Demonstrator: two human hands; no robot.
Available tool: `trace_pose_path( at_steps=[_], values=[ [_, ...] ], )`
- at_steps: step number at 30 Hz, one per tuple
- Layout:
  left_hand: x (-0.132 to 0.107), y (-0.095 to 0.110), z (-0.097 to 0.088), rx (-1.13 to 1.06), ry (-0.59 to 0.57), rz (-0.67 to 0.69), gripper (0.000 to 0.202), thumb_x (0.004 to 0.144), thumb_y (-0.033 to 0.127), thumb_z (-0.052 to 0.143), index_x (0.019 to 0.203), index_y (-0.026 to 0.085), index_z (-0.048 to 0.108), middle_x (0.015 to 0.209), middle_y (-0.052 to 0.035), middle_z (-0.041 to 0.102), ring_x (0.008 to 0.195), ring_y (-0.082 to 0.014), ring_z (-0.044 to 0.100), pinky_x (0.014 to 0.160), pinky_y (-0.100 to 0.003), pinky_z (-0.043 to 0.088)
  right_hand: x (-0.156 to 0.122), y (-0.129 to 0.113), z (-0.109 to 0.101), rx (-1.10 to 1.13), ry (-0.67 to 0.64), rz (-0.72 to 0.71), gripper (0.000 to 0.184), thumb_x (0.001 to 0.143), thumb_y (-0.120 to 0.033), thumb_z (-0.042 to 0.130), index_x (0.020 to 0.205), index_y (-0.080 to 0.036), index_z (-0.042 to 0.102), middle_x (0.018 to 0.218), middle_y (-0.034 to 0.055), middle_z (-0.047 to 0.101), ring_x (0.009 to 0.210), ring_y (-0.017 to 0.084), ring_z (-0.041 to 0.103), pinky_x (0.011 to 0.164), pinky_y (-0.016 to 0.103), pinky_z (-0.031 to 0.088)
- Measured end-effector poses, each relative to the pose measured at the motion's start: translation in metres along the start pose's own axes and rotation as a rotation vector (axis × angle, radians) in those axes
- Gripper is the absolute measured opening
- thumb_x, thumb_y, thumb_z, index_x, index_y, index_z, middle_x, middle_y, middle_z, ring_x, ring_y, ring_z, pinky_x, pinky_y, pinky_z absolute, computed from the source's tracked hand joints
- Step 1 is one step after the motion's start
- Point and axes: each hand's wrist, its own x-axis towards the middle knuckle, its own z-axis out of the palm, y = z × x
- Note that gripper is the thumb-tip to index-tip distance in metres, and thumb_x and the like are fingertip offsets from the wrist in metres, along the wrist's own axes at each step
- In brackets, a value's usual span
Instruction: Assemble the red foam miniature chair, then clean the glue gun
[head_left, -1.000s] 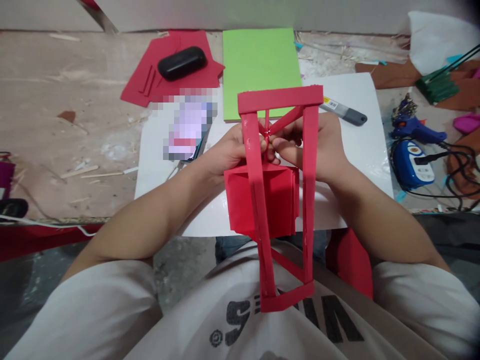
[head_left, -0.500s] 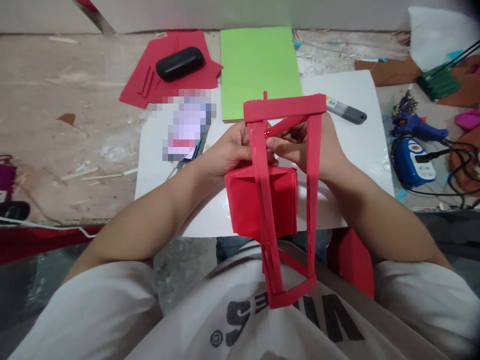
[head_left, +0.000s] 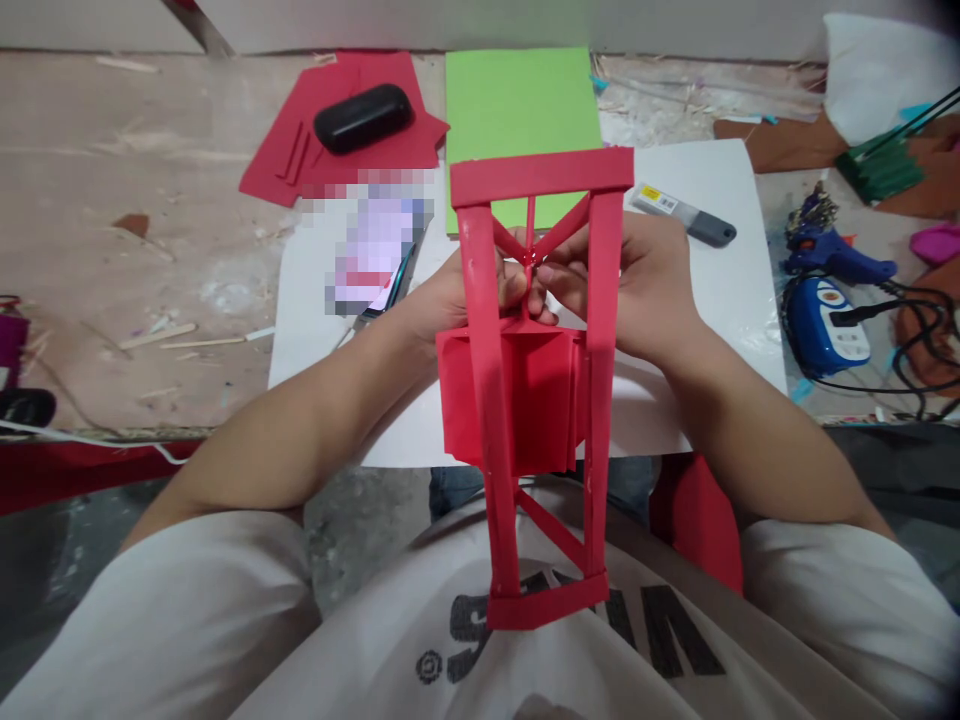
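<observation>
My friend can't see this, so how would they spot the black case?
Find the big white sheet. Beyond its far left side lie flat red sheets; on them rests the black case, set apart by its dark colour and rounded, elongated shape.

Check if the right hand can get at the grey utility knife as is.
Probably yes: the grey utility knife lies on the white sheet just beyond the right hand, its handle end uncovered. That hand is busy at the red frame, though, so would likely have to leave it first.
</observation>
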Motion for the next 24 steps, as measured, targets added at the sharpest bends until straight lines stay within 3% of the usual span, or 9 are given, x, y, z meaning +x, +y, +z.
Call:
trace_pose_path(
  at_steps=[3, 8, 12, 14, 17, 20, 24],
  values=[
    [0.004, -0.003, 0.003, 0.006, -0.044, 0.031, 0.039, 0.085, 0.042, 0.11, 0.101, 0.022, 0.08, 0.076, 0.0004, 0.076, 0.083, -0.0279, 0.088, 0.08, -0.037, 0.076, -0.002, 0.005, -0.002, -0.086, 0.103, -0.107, 0.015, 0.1, -0.042, 0.082, 0.088, -0.033, 0.078, 0.081, 0.0017, 0.081, 0.071, 0.024, 0.074, 0.067, 0.045, 0.061],
    [0.018, -0.01, -0.005, 0.051, -0.108, 0.093, 0.052, 0.074, 0.06, 0.114, 0.091, 0.024, 0.081, 0.078, 0.0004, 0.077, 0.075, -0.0218, 0.083, 0.08, -0.034, 0.076, -0.005, 0.007, -0.005, -0.275, 0.048, -0.146, 0.017, 0.106, -0.046, 0.078, 0.098, -0.032, 0.084, 0.087, 0.0028, 0.083, 0.078, 0.024, 0.076, 0.075, 0.043, 0.063],
    [0.024, -0.005, -0.013, 0.144, -0.191, 0.042, 0.05, 0.07, 0.051, 0.116, 0.088, 0.023, 0.079, 0.081, -0.0008, 0.079, 0.086, -0.0274, 0.088, 0.081, -0.035, 0.077, -0.005, 0.006, -0.004, -0.331, 0.048, -0.139, 0.021, 0.106, -0.049, 0.079, 0.095, -0.032, 0.081, 0.081, 0.0023, 0.077, 0.075, 0.024, 0.072, 0.079, 0.043, 0.064],
    [0.02, 0.001, -0.009, 0.14, -0.225, 0.016, 0.045, 0.076, 0.047, 0.113, 0.089, 0.021, 0.079, 0.087, -0.0033, 0.081, 0.093, -0.03, 0.09, 0.083, -0.037, 0.077, -0.006, 0.005, -0.003, -0.344, 0.068, -0.151, 0.024, 0.106, -0.048, 0.078, 0.091, -0.03, 0.079, 0.079, 0.0018, 0.077, 0.074, 0.023, 0.073, 0.076, 0.041, 0.062],
    [0.01, 0.008, 0.002, 0.081, -0.187, 0.031, 0.04, 0.078, 0.042, 0.112, 0.091, 0.022, 0.08, 0.086, -0.0025, 0.08, 0.099, -0.0328, 0.092, 0.084, -0.037, 0.078, -0.006, 0.005, 0.0, -0.363, 0.124, -0.193, 0.027, 0.104, -0.043, 0.076, 0.082, -0.028, 0.073, 0.078, 0.002, 0.079, 0.074, 0.023, 0.074, 0.073, 0.04, 0.06],
    [0.006, 0.01, 0.01, 0.059, -0.184, 0.048, 0.041, 0.074, 0.039, 0.114, 0.089, 0.021, 0.08, 0.082, -0.0021, 0.079, 0.097, -0.0324, 0.092, 0.083, -0.035, 0.077, -0.008, 0.005, 0.003, -0.384, 0.161, -0.184, 0.027, 0.103, -0.041, 0.076, 0.079, -0.028, 0.071, 0.075, 0.0018, 0.076, 0.072, 0.022, 0.071, 0.072, 0.04, 0.06],
    [0.007, 0.002, 0.007, 0.051, -0.19, 0.052, 0.042, 0.075, 0.043, 0.112, 0.084, 0.02, 0.079, 0.079, -0.0041, 0.078, 0.083, -0.0281, 0.089, 0.077, -0.033, 0.077, -0.009, 0.001, -0.001, -0.386, 0.141, -0.198, 0.028, 0.106, -0.045, 0.074, 0.082, -0.029, 0.072, 0.072, 0.0005, 0.072, 0.066, 0.02, 0.065, 0.07, 0.039, 0.058]
  ],
)
